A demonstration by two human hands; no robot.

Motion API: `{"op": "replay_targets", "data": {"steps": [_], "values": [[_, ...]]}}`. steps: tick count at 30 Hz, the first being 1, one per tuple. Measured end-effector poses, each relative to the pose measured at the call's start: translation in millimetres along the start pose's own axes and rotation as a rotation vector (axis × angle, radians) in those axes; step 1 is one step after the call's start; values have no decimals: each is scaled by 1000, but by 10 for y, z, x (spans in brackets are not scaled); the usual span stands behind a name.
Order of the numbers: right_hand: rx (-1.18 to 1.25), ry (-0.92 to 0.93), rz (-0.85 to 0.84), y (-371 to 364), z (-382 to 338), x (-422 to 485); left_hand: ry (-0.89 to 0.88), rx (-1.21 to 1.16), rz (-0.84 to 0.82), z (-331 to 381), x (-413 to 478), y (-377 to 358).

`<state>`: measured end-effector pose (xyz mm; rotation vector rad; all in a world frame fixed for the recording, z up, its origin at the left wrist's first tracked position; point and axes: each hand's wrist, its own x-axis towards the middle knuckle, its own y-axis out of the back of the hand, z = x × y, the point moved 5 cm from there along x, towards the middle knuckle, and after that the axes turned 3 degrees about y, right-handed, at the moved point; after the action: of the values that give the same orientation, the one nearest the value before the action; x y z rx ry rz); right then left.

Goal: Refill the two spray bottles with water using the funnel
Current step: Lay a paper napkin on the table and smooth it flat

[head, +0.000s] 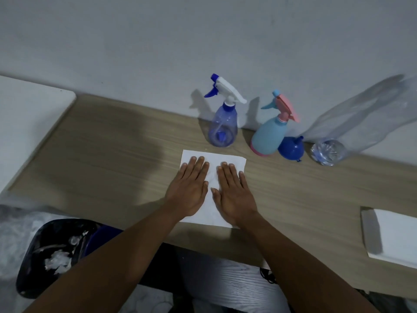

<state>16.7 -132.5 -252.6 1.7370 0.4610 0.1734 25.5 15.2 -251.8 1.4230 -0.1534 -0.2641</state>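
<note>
Both forearms reach forward; the left hand (189, 188) and right hand (232, 193) lie flat, palms down, fingers extended, side by side.

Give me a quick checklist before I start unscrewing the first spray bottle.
1. Left hand and right hand free: ok, both flat on the paper towel.
2. Clear blue spray bottle upright: ok.
3. Light blue spray bottle upright: ok.
4. Spray heads off: not ok, both still on.
5. Funnel within reach: ok, lying beside the light blue bottle.
6. Water in the large plastic bottle: cannot tell.
</note>
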Motion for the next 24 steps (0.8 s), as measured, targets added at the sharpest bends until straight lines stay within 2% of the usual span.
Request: {"op": "replay_targets", "data": {"steps": [7,15,19,24], "values": [[-7,16,-13,150,844,-555,-9,11,-16,1007,76,-143],[-5,-65,17,275,1905,-1324,-73,4,-54,2292,252,-319],[23,-126,28,295,2194,-1719,-118,6,-91,2768,267,-372],[34,-203,39,229,2258,-2099,-196,20,-81,3010,85,-412]]}}
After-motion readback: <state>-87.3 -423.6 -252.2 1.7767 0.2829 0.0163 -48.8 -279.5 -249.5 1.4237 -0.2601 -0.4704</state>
